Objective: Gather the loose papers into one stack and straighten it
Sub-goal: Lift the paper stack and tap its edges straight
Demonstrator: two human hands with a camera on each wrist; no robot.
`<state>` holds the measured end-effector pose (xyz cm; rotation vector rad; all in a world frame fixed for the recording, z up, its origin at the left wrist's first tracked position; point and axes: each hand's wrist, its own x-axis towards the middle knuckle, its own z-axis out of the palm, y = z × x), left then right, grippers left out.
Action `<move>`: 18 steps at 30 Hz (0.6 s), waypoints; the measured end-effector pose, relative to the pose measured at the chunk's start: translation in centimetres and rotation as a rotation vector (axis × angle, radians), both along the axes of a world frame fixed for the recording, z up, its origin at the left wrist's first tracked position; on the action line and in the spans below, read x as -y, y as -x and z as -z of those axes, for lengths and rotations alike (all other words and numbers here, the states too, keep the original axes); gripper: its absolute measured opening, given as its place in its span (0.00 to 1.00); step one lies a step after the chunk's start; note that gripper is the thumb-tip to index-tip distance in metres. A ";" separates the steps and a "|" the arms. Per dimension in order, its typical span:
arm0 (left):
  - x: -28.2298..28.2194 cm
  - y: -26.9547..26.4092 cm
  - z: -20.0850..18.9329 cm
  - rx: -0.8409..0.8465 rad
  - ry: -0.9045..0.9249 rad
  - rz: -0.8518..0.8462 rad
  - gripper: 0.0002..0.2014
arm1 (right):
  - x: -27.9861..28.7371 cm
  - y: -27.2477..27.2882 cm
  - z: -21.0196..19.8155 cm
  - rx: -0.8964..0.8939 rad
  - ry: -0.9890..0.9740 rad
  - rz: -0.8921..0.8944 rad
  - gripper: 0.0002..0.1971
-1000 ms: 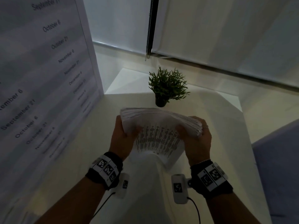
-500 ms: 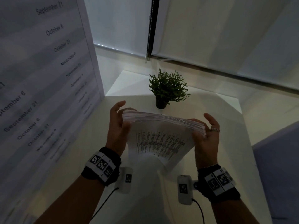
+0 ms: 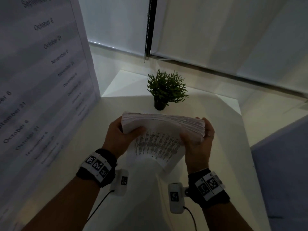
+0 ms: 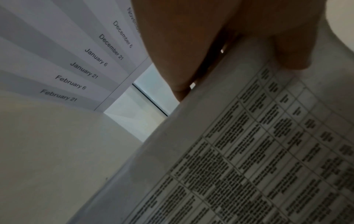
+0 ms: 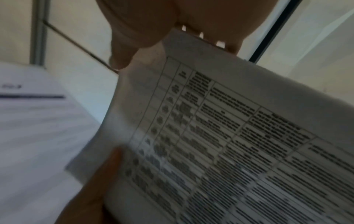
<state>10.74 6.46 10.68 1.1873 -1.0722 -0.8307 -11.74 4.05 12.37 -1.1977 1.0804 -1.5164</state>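
A thick stack of white papers stands on edge above the white table, its front sheet printed with a table of text. My left hand grips the stack's left end, thumb across the front sheet. My right hand grips the right end, thumb on the front, fingers curled behind. In the left wrist view the printed sheet fills the right side below my thumb. In the right wrist view the same paper stack hangs from my fingers. The top edges are slightly fanned.
A small potted plant stands just beyond the stack. A large board with printed dates leans along the left side. White blinds close the back. A grey-blue surface lies at the right.
Half a second ago both hands were open at the stack's ends with fingers spread; now both have closed round the ends again, and the stack sits slightly lower.
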 end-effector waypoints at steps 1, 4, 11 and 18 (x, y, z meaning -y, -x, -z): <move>0.0 0.1 0.0 -0.011 0.000 -0.003 0.17 | -0.1 -0.2 0.1 0.024 0.002 0.032 0.40; 0.3 0.2 0.3 -0.031 0.005 -0.001 0.15 | -0.7 -0.5 0.6 -0.016 0.020 0.016 0.39; 0.5 0.5 0.3 -0.020 0.006 -0.003 0.16 | -0.4 -0.8 2.0 0.055 -0.049 0.049 0.39; 0.5 0.1 1.7 0.029 -0.103 0.047 0.18 | 1.9 -0.1 4.5 -0.109 -0.253 -0.006 0.51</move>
